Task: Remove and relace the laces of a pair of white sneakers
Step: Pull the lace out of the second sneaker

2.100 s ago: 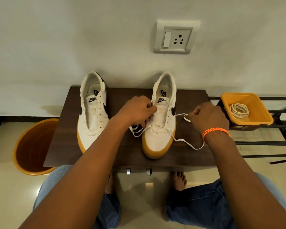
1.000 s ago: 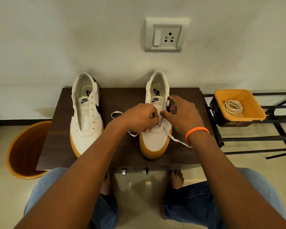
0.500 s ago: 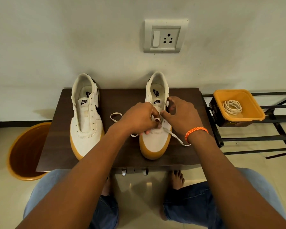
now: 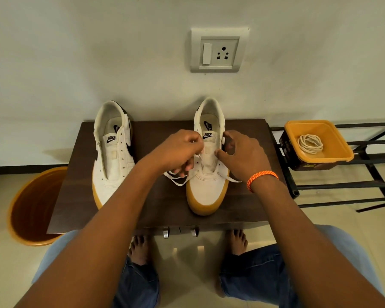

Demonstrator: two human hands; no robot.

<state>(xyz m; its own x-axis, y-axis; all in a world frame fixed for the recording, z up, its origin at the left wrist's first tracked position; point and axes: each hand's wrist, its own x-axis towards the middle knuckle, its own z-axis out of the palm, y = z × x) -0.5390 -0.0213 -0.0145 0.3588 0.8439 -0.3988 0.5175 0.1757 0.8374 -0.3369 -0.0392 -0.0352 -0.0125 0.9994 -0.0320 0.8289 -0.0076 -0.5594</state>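
Surroundings: a dark wooden table [image 4: 156,203] stands against a pale wall with a switch-and-socket plate [image 4: 219,50] above it; an orange bucket [image 4: 32,205] sits on the floor to its left and a black metal rack [image 4: 365,165] stands to its right.
In the way: both forearms cross the table's near edge, and the hands hide much of the right sneaker's eyelets.
Writing: "NIKE" reads on both tongue tabs; the print on the dark box under the tub is too small to read.
Containers: an orange tub [image 4: 333,152] on the rack holds a coiled white lace [image 4: 309,143].
Sneakers: the left sneaker [image 4: 112,152] stands unlaced; the right sneaker [image 4: 209,183] stands mid-table, toe toward the person.
Lace: a white lace [image 4: 178,180] trails from the right sneaker onto the table on both sides.
Left hand [image 4: 179,152]: fingers curled, pinching the lace at the eyelets.
Right hand [image 4: 242,156]: orange wristband; fingers bent and spread, thumb and fingertip touching the sneaker's eyelet edge and collar.
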